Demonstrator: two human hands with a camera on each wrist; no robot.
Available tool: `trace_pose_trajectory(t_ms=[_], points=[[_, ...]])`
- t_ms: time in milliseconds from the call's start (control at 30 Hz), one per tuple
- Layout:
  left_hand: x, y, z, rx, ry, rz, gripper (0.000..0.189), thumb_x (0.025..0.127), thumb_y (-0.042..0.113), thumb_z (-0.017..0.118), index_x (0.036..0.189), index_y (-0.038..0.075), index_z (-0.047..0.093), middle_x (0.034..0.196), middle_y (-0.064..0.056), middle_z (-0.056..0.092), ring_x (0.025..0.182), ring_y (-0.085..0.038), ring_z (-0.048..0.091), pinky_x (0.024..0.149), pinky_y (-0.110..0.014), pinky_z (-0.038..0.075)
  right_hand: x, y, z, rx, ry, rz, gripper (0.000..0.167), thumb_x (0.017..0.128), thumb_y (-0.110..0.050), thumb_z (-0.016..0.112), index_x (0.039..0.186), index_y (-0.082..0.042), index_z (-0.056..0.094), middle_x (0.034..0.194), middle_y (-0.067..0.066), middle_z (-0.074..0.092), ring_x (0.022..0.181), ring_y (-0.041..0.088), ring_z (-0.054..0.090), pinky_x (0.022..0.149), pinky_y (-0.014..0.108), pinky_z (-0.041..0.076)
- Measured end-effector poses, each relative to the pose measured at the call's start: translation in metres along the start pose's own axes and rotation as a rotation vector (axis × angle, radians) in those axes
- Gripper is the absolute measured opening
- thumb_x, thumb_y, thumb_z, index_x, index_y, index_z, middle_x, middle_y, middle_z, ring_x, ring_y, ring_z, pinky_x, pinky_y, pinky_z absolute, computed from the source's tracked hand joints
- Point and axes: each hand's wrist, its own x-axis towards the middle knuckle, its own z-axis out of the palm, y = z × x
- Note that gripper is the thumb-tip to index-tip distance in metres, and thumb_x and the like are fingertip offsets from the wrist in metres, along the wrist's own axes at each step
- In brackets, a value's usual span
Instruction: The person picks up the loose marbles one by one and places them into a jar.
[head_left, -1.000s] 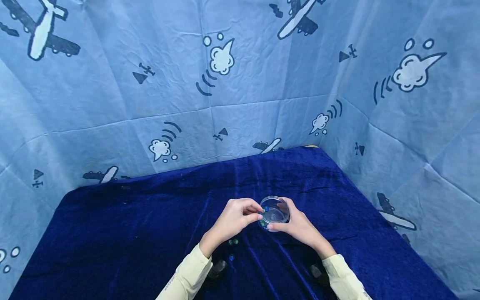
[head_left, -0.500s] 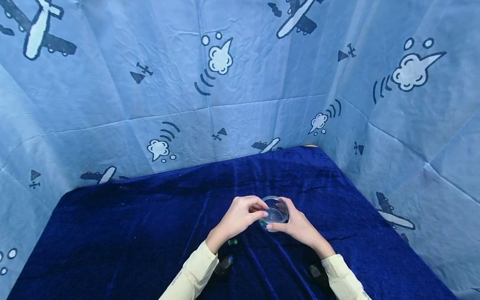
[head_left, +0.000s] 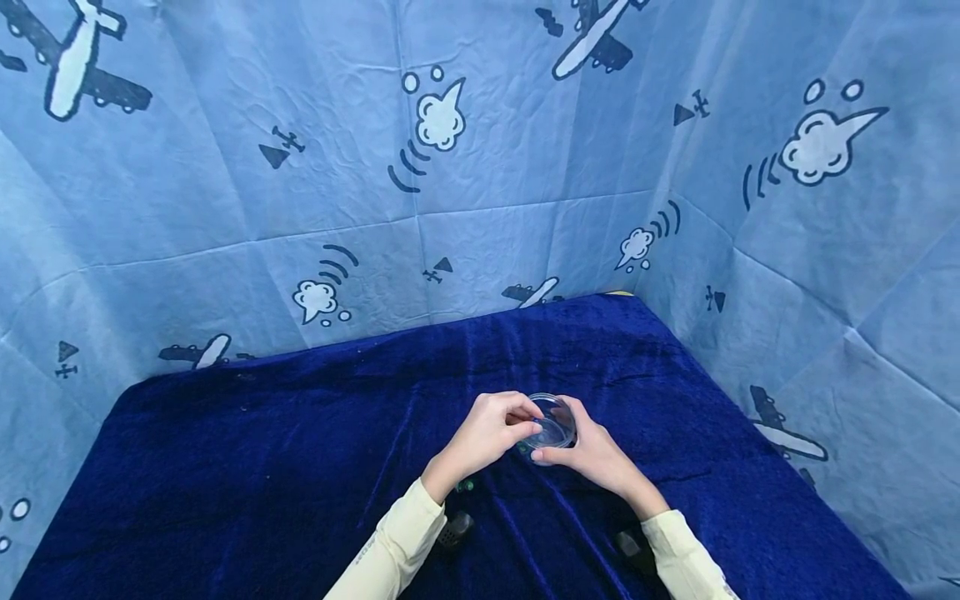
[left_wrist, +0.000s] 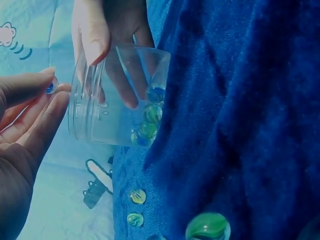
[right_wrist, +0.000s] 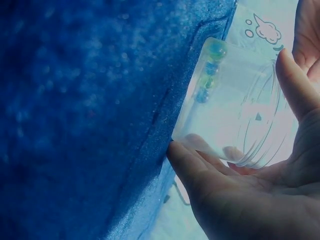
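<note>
A clear plastic jar point(head_left: 557, 433) is tilted in my right hand point(head_left: 597, 450), whose thumb and fingers grip its sides. Several glass marbles point(left_wrist: 152, 113) lie at its bottom, as the left wrist view shows; the right wrist view also shows these marbles point(right_wrist: 210, 70) through the wall. My left hand point(head_left: 487, 432) is at the jar's mouth. Between its thumb and fingertips it pinches a blue marble point(left_wrist: 50, 88), mostly covered by the fingers. Loose on the cloth below are a yellow-streaked marble point(left_wrist: 137, 196), a greenish marble point(left_wrist: 135, 219) and a larger-looking green-swirled marble point(left_wrist: 208, 227).
Dark blue velvet cloth point(head_left: 300, 442) covers the table. Behind and to the right hang light blue curtains point(head_left: 360, 167) printed with planes and clouds. A dark device point(head_left: 456, 531) is at the left wrist, another dark device point(head_left: 632, 546) at the right.
My left hand has moved slightly right, bringing the pinched marble further over the jar's mouth. The right hand and jar have hardly moved. The left wrist now hides a loose blue marble seen earlier.
</note>
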Motion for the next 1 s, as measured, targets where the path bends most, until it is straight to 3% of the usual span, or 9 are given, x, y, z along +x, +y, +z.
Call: trace_pose_trajectory(t_ms=[367, 1000], points=[[0.0011, 0.0002, 0.0022, 0.025, -0.017, -0.019, 0.01, 0.095, 0.002, 0.073, 0.104, -0.001, 0.075, 0.103, -0.009, 0.074, 0.089, -0.012, 0.072, 0.08, -0.019, 0.056, -0.0013, -0.0012, 0.0, -0.007, 0.007, -0.012, 0.091, 0.085, -0.031, 0.086, 0.152, -0.001, 0.034, 0.147, 0.031, 0.05, 0.131, 0.043, 0.054, 0.105, 0.057, 0.046], [0.0016, -0.0001, 0.0036, 0.024, -0.022, 0.015, 0.01, 0.094, 0.003, 0.073, 0.103, -0.002, 0.075, 0.1, -0.008, 0.075, 0.088, -0.01, 0.071, 0.08, -0.019, 0.056, -0.0003, 0.0005, 0.0011, -0.02, 0.024, -0.026, 0.091, 0.083, -0.032, 0.088, 0.15, -0.001, 0.036, 0.144, 0.031, 0.053, 0.13, 0.042, 0.055, 0.106, 0.056, 0.045]])
